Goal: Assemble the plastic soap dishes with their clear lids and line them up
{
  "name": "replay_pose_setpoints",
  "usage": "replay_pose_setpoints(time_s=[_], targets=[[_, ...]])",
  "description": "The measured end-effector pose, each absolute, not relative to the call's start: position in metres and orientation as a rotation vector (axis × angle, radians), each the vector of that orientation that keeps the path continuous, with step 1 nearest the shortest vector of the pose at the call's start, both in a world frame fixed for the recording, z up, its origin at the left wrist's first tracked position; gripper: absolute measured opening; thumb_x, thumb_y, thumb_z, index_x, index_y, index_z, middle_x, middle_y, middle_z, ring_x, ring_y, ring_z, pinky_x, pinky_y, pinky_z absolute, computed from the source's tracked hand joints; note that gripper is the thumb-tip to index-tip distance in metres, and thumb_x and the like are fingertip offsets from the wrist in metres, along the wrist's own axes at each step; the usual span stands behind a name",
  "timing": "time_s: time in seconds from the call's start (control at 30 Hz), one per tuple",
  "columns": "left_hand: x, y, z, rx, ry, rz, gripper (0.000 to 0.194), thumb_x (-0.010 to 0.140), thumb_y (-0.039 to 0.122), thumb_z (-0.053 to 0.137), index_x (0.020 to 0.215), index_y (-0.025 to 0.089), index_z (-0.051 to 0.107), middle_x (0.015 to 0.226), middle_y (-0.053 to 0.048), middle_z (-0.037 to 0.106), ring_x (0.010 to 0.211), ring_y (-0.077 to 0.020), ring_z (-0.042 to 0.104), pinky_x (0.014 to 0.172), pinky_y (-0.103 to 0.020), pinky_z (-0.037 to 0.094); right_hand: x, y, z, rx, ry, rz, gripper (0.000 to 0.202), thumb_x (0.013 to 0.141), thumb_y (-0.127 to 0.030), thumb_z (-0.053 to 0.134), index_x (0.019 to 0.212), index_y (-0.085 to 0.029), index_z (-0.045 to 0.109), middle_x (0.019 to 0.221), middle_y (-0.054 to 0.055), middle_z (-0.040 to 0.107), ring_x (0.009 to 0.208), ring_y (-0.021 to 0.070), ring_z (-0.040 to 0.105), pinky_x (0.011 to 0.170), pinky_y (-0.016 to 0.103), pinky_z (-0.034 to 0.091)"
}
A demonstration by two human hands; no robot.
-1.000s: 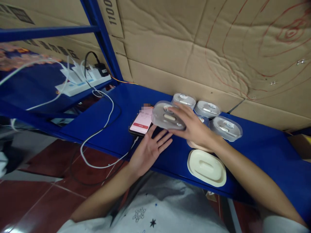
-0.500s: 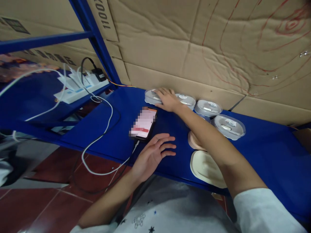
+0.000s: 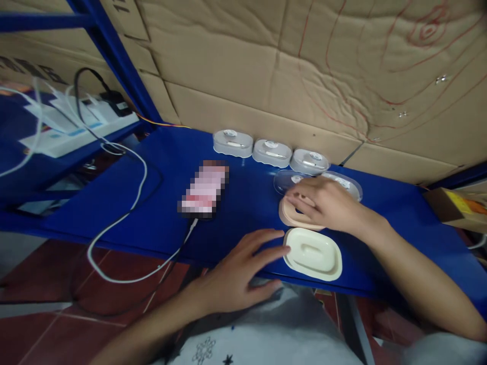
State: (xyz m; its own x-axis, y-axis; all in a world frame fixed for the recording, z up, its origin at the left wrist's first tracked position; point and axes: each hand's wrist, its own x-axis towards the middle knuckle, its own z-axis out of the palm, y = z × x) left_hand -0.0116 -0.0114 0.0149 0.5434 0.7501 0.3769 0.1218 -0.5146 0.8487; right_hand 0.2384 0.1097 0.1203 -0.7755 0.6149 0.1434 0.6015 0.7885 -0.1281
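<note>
My left hand (image 3: 243, 268) is open, its fingers spread at the left edge of a cream oval lid-like piece (image 3: 314, 253) with a raised middle. Beyond that lies a peach oval piece (image 3: 291, 219), partly hidden under my right hand (image 3: 329, 203). The right fingers are bent and closed at the peach piece. Just behind them is a clear oval cover (image 3: 283, 181) with a round label. Another clear container (image 3: 352, 188) shows past the knuckles. At the back, a row holds a left container (image 3: 233, 144), a middle one (image 3: 272, 153) and a right one (image 3: 310, 161).
A phone (image 3: 205, 190) lies on the blue shelf (image 3: 243, 213), plugged into a white cable (image 3: 142, 182). On the left a power strip (image 3: 79, 134) carries several plugs. A cardboard wall (image 3: 228, 66) stands behind. An open carton (image 3: 452, 208) sits at the right.
My right hand has left the leftmost back container and come right and nearer, to the peach piece. My left hand has moved toward the cream piece. The view has shifted right.
</note>
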Motion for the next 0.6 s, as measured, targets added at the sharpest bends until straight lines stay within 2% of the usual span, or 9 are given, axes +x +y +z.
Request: replay_pose_setpoints(time_s=[0.03,0.1,0.2,0.27,0.33,0.47,0.53,0.6], targets=[[-0.008,-0.012,0.014,2.092,0.684,0.909,0.067,0.091,0.031,0.08,0.154,0.039,0.056,0.165,-0.011,0.052,0.152,-0.0402,0.045,0.128,-0.063,0.028,0.253,0.099,0.116,-0.991,-2.804,0.116,0.032,0.11,-0.039,0.048,0.11,-0.023,0.075,0.1,0.01,0.079,0.092,0.0276,0.074,0.084,0.042,0.055],[0.0,-0.013,0.012,2.245,0.68,0.841,0.067,0.092,0.035,0.079,0.154,0.04,0.055,0.165,-0.01,0.052,0.153,-0.0424,0.043,0.13,-0.07,0.015,0.275,0.086,0.104,-0.987,-2.803,0.201,0.026,0.107,-0.039,0.057,0.116,-0.024,0.076,0.116,0.011,0.079,0.103,0.0292,0.075,0.09,0.044,0.058],[0.005,-0.012,0.006,2.331,0.795,0.857,0.052,0.093,0.04,0.078,0.143,0.035,0.065,0.15,-0.014,0.065,0.146,-0.042,0.053,0.13,-0.072,0.008,0.289,0.082,0.085,-0.932,-2.785,0.291,0.027,0.105,-0.037,0.064,0.127,-0.025,0.074,0.139,0.012,0.073,0.126,0.0319,0.07,0.104,0.049,0.057],[0.005,-0.011,0.002,2.334,0.889,0.859,0.04,0.092,0.043,0.078,0.129,0.03,0.072,0.137,-0.015,0.07,0.137,-0.0406,0.059,0.13,-0.07,0.013,0.291,0.082,0.079,-0.93,-2.752,0.255,0.027,0.107,-0.033,0.061,0.129,-0.025,0.073,0.139,0.012,0.073,0.131,0.0326,0.068,0.109,0.052,0.056],[0.004,-0.012,0.0,2.285,0.975,0.876,0.031,0.091,0.043,0.079,0.117,0.027,0.075,0.129,-0.015,0.07,0.129,-0.0384,0.062,0.128,-0.068,0.021,0.289,0.077,0.08,-0.942,-2.696,0.223,0.027,0.108,-0.031,0.058,0.129,-0.026,0.073,0.134,0.011,0.076,0.127,0.0321,0.071,0.107,0.054,0.056],[0.002,-0.014,-0.001,2.072,1.136,1.067,0.024,0.089,0.036,0.082,0.11,0.027,0.075,0.131,-0.013,0.062,0.128,-0.0363,0.06,0.116,-0.059,0.046,0.276,0.054,0.091,-0.851,-2.642,0.316,0.03,0.108,-0.029,0.057,0.135,-0.031,0.069,0.128,0.007,0.078,0.11,0.0276,0.076,0.093,0.048,0.06],[0.001,-0.015,0.0,1.946,1.171,1.201,0.027,0.086,0.031,0.085,0.111,0.03,0.075,0.133,-0.01,0.057,0.13,-0.0349,0.058,0.113,-0.054,0.05,0.267,0.042,0.092,-0.772,-2.648,0.33,0.036,0.109,-0.027,0.056,0.144,-0.03,0.063,0.13,0.007,0.077,0.114,0.0267,0.075,0.094,0.047,0.059],[0.0,-0.016,0.002,1.808,1.163,1.313,0.03,0.084,0.026,0.088,0.111,0.032,0.076,0.135,-0.008,0.052,0.133,-0.0336,0.057,0.117,-0.053,0.047,0.258,0.034,0.087,-0.739,-2.65,0.31,0.043,0.109,-0.032,0.057,0.151,-0.027,0.054,0.137,0.011,0.074,0.126,0.0288,0.07,0.104,0.05,0.055]])
